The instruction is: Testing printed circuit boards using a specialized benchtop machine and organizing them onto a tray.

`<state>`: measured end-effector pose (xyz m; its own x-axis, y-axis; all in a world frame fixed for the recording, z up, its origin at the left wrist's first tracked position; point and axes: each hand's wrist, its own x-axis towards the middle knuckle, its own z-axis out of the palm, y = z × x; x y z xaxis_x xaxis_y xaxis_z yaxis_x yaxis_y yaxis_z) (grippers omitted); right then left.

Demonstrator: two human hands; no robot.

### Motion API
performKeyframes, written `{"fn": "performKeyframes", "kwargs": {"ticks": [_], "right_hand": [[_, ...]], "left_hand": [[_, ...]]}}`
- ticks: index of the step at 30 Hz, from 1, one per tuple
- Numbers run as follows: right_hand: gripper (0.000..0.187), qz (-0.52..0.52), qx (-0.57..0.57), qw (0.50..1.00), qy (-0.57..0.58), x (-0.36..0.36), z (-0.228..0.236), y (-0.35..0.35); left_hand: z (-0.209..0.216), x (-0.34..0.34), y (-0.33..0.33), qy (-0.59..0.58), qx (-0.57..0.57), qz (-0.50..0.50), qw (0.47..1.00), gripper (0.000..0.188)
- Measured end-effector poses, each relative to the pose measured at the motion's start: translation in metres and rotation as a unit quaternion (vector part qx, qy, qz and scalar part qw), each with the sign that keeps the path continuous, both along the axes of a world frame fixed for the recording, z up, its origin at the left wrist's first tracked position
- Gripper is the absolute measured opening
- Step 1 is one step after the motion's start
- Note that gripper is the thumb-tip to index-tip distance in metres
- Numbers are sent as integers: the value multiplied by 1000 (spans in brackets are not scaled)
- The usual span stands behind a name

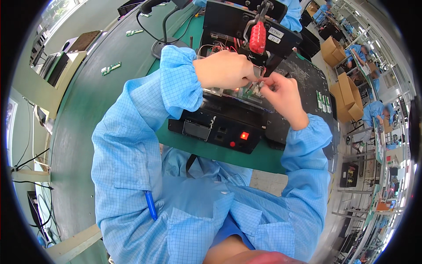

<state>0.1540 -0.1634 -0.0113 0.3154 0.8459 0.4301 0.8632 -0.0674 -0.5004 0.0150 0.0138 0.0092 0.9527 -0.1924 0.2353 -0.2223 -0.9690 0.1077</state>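
Note:
Both hands meet over a black test fixture (pixel 206 112) with an open bay of wires and a small circuit board (pixel 247 93). My left hand (pixel 226 70) is closed, fingers curled and tips pinched; what they hold, if anything, is hidden. Facing it, my right hand (pixel 285 94) pinches thumb and forefinger together at a small whitish piece (pixel 262 84), too small to name. Just above the hands hangs the red grip of a toggle clamp (pixel 257 38), fixed to the fixture's upright black plate (pixel 228 20). A red switch (pixel 244 135) glows on the front panel.
Small green circuit boards (pixel 111 68) lie on the green bench (pixel 83 132) to the left. Several more boards (pixel 323 102) rest on a black mat at the right. A black stand (pixel 165 46) with a cable stands behind my left arm. Cardboard boxes (pixel 347 99) and other workers are beyond.

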Motion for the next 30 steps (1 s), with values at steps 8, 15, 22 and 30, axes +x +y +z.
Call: {"fn": "performKeyframes", "kwargs": {"ticks": [8,15,22,30], "right_hand": [[11,27,-8,1000,5,2,0,2],[13,10,-13,1000,12,0,2,3],[12,8,9,1000,-26,5,-10,-2],[12,-4,0,1000,-29,-2,-7,-2]], "left_hand": [[0,0,0,11,-17,3,1000,26],[-4,2,1,-18,-55,-9,998,25],[-11,-3,-8,-129,-152,29,979,40],[-2,-12,-13,20,-57,54,997,46]]}}
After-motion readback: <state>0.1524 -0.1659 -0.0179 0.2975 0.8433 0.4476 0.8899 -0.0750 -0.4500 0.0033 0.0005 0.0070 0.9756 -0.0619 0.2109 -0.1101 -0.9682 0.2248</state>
